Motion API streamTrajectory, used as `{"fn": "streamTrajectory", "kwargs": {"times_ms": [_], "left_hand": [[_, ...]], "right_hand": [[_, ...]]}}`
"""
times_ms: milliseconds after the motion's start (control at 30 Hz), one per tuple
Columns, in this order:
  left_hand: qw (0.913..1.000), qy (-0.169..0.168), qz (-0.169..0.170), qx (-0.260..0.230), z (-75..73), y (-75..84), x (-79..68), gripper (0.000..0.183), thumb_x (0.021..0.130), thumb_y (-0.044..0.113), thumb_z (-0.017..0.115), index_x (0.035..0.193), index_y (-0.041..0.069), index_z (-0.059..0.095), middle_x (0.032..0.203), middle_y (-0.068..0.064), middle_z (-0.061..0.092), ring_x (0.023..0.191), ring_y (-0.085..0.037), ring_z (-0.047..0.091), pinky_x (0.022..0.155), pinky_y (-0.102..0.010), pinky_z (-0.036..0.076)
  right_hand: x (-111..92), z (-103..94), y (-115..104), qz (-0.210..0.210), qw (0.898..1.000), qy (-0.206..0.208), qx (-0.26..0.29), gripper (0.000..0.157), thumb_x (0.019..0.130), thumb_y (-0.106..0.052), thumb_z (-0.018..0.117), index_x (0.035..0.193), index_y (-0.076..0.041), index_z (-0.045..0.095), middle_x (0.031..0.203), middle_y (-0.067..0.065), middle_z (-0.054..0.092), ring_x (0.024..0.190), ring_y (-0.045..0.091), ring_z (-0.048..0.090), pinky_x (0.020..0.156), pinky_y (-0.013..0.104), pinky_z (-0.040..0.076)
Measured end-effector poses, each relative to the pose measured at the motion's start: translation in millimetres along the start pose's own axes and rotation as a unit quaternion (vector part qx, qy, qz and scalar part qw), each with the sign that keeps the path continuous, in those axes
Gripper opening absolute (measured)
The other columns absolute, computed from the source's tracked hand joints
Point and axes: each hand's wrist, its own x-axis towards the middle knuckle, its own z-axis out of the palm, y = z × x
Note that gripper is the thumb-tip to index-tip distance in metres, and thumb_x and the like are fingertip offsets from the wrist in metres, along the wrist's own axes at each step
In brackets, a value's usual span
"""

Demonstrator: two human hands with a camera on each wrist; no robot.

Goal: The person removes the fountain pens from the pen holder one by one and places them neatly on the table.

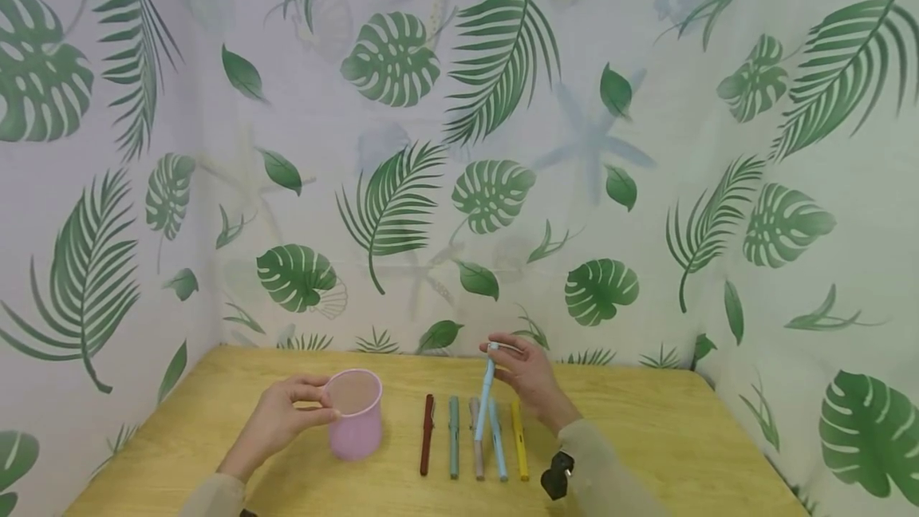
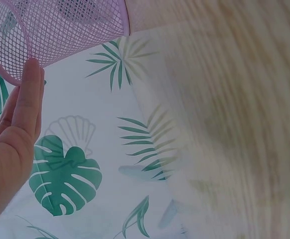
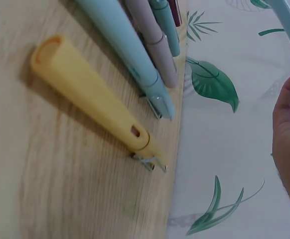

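Note:
My left hand (image 1: 276, 420) grips the rim of a pink mesh pen cup (image 1: 356, 435), thumb at the near side and fingers at the far side. The cup is upright in the head view; its mesh wall (image 2: 75, 30) fills the top left of the left wrist view. My right hand (image 1: 533, 383) pinches a light blue pen (image 1: 485, 401) near its top, holding it steeply over the pen row. Below it lie a second light blue pen (image 1: 499, 453) and a mauve-grey pen (image 1: 479, 465), the latter partly hidden behind the held one.
A dark red pen (image 1: 427, 437) and a green pen (image 1: 454, 439) lie left in the row, a yellow pen (image 1: 520, 445) at its right end. All rest on the wood-grain table (image 1: 632, 421). Leaf-patterned curtains (image 1: 402, 294) enclose the table behind and at both sides.

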Motion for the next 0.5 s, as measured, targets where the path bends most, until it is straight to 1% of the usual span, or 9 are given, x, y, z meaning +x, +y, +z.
{"fn": "streamTrajectory", "kwargs": {"times_ms": [100,233,300,400,500], "left_hand": [[1.0,-0.002,-0.002,0.003,0.0,-0.1,0.2,0.018,0.074,0.026,0.086,0.074,0.016,0.07,0.126,-0.015,0.065,0.12,-0.036,0.059,0.086,-0.031,0.061],[1.0,0.001,-0.002,0.006,0.6,-0.6,0.4,0.018,0.074,0.026,0.086,0.074,0.017,0.071,0.126,-0.015,0.065,0.119,-0.036,0.059,0.086,-0.031,0.061],[0.9999,0.002,0.003,0.01,0.4,-0.7,0.3,0.018,0.075,0.026,0.086,0.075,0.016,0.071,0.126,-0.015,0.065,0.119,-0.036,0.059,0.086,-0.033,0.062],[0.9999,0.005,0.001,0.011,0.6,-0.6,0.4,0.018,0.074,0.026,0.086,0.074,0.017,0.071,0.125,-0.015,0.066,0.118,-0.035,0.059,0.086,-0.035,0.062],[1.0,0.002,-0.001,0.009,1.0,-1.2,0.4,0.017,0.074,0.026,0.086,0.074,0.017,0.071,0.125,-0.015,0.066,0.118,-0.035,0.059,0.086,-0.034,0.062]], "right_hand": [[-1.2,-5.0,-0.6,0.0,1.0,0.003,-0.006,0.036,0.095,-0.011,0.065,0.128,0.001,0.057,0.118,0.008,0.07,0.104,0.011,0.067,0.086,0.029,0.061],[-2.4,-12.3,-1.1,0.004,1.0,0.01,-0.013,0.035,0.094,-0.01,0.065,0.127,0.001,0.059,0.116,0.009,0.067,0.099,0.01,0.066,0.086,0.029,0.061],[-3.4,-15.9,-1.8,0.007,1.0,0.013,-0.015,0.033,0.094,-0.01,0.066,0.125,0.0,0.061,0.112,0.006,0.067,0.095,0.01,0.066,0.086,0.029,0.061],[-4.4,-22.2,-2.1,0.015,1.0,0.015,-0.016,0.031,0.093,-0.011,0.067,0.123,-0.003,0.063,0.105,0.001,0.067,0.091,0.009,0.066,0.086,0.03,0.061],[-4.7,-30.0,-0.5,0.025,0.999,0.008,-0.032,0.031,0.093,-0.013,0.067,0.123,-0.005,0.064,0.102,-0.002,0.067,0.089,0.008,0.066,0.088,0.03,0.061]]}}
